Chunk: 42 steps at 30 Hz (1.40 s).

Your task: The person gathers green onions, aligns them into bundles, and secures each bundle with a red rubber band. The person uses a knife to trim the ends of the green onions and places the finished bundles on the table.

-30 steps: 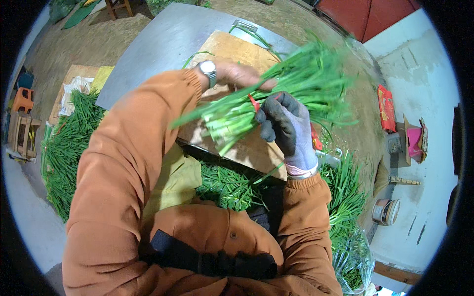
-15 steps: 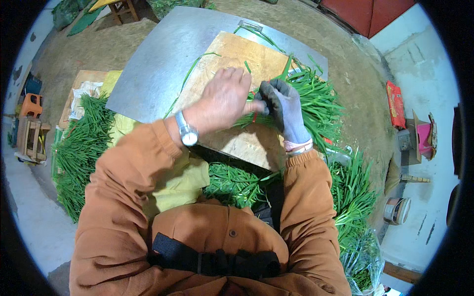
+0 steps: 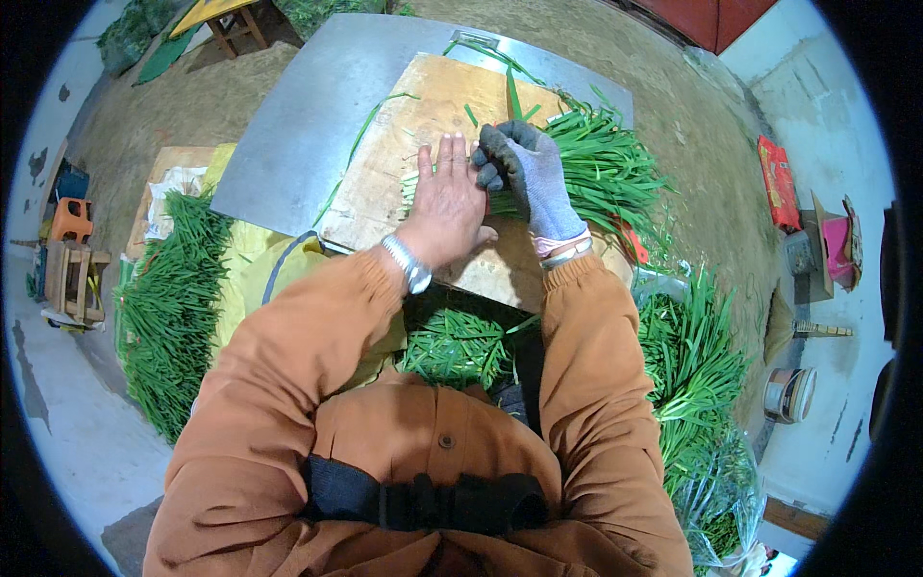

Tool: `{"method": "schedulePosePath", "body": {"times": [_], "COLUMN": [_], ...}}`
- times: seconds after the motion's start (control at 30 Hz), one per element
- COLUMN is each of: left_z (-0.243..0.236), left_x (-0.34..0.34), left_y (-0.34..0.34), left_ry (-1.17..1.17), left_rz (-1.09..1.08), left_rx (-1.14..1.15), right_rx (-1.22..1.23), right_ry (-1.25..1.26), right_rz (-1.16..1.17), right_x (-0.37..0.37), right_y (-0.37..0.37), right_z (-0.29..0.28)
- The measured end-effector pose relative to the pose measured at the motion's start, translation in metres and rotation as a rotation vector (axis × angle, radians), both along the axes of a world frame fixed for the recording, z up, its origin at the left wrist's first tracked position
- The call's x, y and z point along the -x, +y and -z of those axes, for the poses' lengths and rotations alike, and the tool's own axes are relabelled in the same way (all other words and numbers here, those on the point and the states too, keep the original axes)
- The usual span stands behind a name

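On the wooden board [image 3: 375, 197] lying over the metal-topped bench [image 3: 298, 125], a bunch of long green stalks [image 3: 615, 159] rests with its leaves spreading to the right and its pale ends toward the left. The bare left hand [image 3: 444, 212], a silver-banded watch [image 3: 408, 263] at its wrist, lies over the pale end of the bunch, back uppermost, fingers extended and slightly apart, thumb held out sideways. Just beside it, the gloved right hand [image 3: 527, 165] is at the middle of the bunch, its dark-coated fingers curled narrowly; whether they grip anything cannot be told. A red-orange object [image 3: 631, 242] shows near the board's right edge. Loose greens [image 3: 452, 348] lie below the board, between a left heap [image 3: 173, 313] and a right heap [image 3: 687, 361].
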<state>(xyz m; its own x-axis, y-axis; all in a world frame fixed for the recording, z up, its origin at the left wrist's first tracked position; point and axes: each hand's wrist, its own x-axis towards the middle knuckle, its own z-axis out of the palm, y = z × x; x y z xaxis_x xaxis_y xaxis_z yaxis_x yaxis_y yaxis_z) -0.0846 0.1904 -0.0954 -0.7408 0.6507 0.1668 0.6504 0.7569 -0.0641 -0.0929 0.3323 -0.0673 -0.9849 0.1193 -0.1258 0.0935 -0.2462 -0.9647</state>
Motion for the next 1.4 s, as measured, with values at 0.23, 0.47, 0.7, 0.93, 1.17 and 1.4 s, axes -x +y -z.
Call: {"method": "schedulePosePath", "body": {"times": [0.23,0.47,0.7,0.93,1.17,1.4], "left_z": [-0.038,-0.013,0.031,0.008,-0.011,0.028], "left_x": [0.08,0.028,0.028,0.085,0.062,0.045], "left_y": [-0.024,-0.03,-0.036,-0.056,-0.047,-0.038], "left_ry": [-0.964,-0.164,-0.107,-0.926,-0.235,-0.094], "left_rz": [0.324,0.254,0.268,0.266,0.194,0.1], "left_rx": [-0.191,-0.054,-0.146,-0.219,-0.07,-0.235], "right_rx": [-0.098,-0.095,-0.45,-0.612,-0.243,-0.314], "right_ry": [0.062,-0.027,0.153,0.466,0.246,0.214], "right_rz": [-0.005,-0.002,0.033,-0.207,0.293,0.166], "right_x": [0.001,0.021,0.02,-0.083,-0.013,-0.022], "right_y": [0.006,0.003,-0.048,-0.065,-0.025,-0.043], "right_z": [-0.023,0.003,-0.005,-0.033,0.008,-0.012]}}
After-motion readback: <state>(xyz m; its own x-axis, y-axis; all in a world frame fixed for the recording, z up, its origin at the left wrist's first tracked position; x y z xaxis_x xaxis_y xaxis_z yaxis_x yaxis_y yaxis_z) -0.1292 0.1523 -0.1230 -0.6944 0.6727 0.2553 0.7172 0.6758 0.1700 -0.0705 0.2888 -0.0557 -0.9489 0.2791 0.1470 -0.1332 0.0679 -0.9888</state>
